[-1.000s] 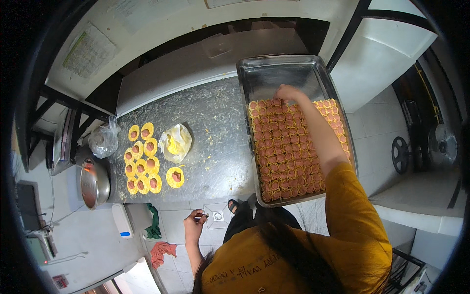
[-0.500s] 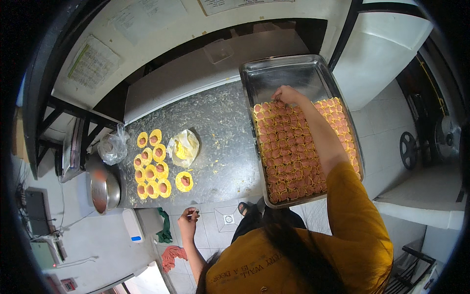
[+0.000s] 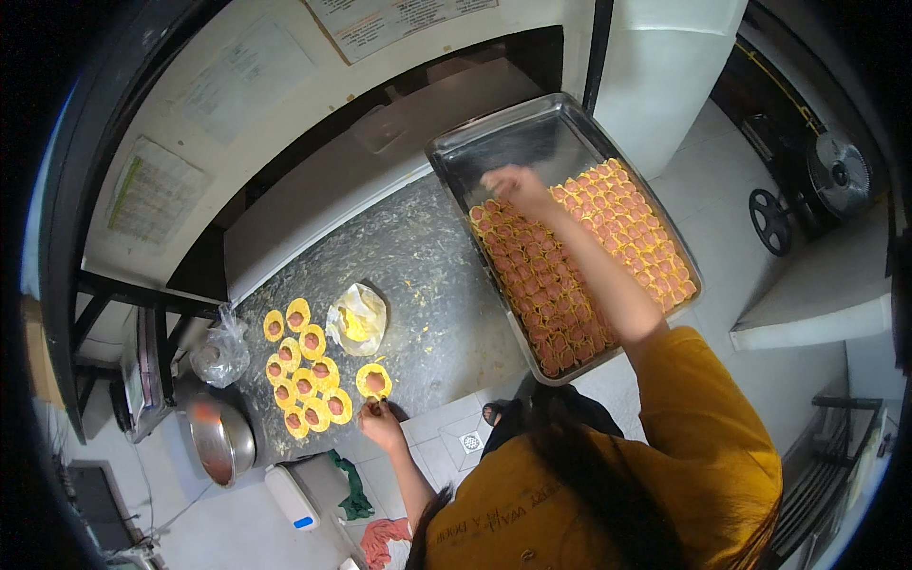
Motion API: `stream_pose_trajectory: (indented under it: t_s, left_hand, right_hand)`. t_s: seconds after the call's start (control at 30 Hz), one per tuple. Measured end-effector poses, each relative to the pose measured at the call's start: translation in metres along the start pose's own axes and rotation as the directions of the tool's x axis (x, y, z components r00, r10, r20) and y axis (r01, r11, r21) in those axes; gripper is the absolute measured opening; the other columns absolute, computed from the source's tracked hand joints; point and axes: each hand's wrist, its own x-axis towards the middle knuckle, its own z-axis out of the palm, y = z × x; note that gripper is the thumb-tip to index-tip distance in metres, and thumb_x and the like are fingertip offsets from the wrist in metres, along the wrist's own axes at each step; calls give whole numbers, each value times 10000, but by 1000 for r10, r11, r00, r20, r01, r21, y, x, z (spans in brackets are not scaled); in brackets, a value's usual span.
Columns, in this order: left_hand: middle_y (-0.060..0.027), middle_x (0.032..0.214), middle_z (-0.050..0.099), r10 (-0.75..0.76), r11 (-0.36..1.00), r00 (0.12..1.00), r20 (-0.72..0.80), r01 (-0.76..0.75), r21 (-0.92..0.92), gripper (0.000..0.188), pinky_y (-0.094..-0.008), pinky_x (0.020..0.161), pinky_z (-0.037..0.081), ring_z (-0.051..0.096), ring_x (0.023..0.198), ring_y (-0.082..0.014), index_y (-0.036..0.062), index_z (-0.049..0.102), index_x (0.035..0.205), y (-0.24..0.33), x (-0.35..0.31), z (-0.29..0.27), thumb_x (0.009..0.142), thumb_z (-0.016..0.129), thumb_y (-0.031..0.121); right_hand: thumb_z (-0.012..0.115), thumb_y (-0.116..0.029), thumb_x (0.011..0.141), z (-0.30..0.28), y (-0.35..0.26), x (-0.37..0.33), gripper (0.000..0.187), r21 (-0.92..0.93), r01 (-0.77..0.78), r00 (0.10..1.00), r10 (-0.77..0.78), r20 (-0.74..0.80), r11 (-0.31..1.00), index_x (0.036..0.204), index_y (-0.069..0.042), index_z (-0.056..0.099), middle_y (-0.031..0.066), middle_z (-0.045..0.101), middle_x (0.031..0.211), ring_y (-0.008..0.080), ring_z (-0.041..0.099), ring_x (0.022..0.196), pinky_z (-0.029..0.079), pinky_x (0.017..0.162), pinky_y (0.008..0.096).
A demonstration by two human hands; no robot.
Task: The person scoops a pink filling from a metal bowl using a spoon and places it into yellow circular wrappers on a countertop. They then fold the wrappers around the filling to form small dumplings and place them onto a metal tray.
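Progress: metal tray (image 3: 503, 142) was mostly filled, with packed rows of filled pieces (image 3: 537, 285) from the near end up past the middle; only the far end showed bare metal. The front edge was stepped, the rows on the right reaching farther than those on the left. Left to do: roughly eleven flat wrappers (image 3: 304, 382) sat in a cluster on the left of the counter (image 3: 437, 285), each with a blob of filling and unfolded. One lone wrapper (image 3: 374, 383) lay apart, also topped. Yellow stock (image 3: 358, 321) remained in its white wrapping, just beside the cluster.

Look: tray pieces were small, round, open-topped, pink filling inside crinkled yellow edges, tight against each other. Left part shaded, right part brightly lit.

Hands: right hand (image 3: 516, 184) was over the tray near the front row, blurred; couldn't tell grip or contents. Left hand (image 3: 381, 427) was at the counter edge just beside the lone wrapper, fingers curled narrow; couldn't tell whether they held anything.
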Motion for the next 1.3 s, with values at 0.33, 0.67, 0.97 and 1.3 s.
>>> stream_pose_trajectory:
  t_s: [0.33, 0.67, 0.97, 1.3]
  left_hand:
    - [-149, 1083, 527, -122, 6, 859, 496, 501, -866, 255, -355, 863, 459, 538, 974, -240, -29, 461, 1057, -40, 26, 11, 834, 444, 94]
    - [-141, 1127, 528, 142, -110, 636, 758, 771, -627, 332, -359, 931, 401, 511, 1058, -234, -39, 443, 1152, 58, -5, 7, 901, 404, 174]
    - [-143, 1052, 553, 106, 65, 504, 857, 857, -511, 289, -380, 820, 481, 583, 925, -240, -41, 466, 1095, 67, 5, 8, 883, 411, 148]
    - [-140, 1036, 554, 154, 38, 476, 866, 873, -487, 301, -331, 805, 480, 563, 940, -235, -77, 489, 1084, 69, -7, 35, 846, 425, 96]
  right_hand:
    - [549, -71, 762, 188, -69, -153, 220, -9, -151, 892, 140, 429, 989, 967, -67, 627, 119, 621, 899, 237, 594, 873, 464, 776, 336]
    - [523, -136, 856, 228, -75, -181, 175, 660, -681, 691, 576, 437, 316, 982, -20, 561, 43, 586, 883, 145, 584, 834, 484, 741, 263]
    - [511, -127, 860, 209, -83, -181, 190, 563, -742, 653, 583, 482, 365, 980, 15, 551, 87, 589, 918, 185, 589, 827, 497, 719, 279]
    - [433, -105, 894, 201, -74, -196, 254, 705, -667, 640, 670, 375, 243, 1099, 36, 478, 115, 541, 1059, 204, 557, 940, 492, 790, 332]
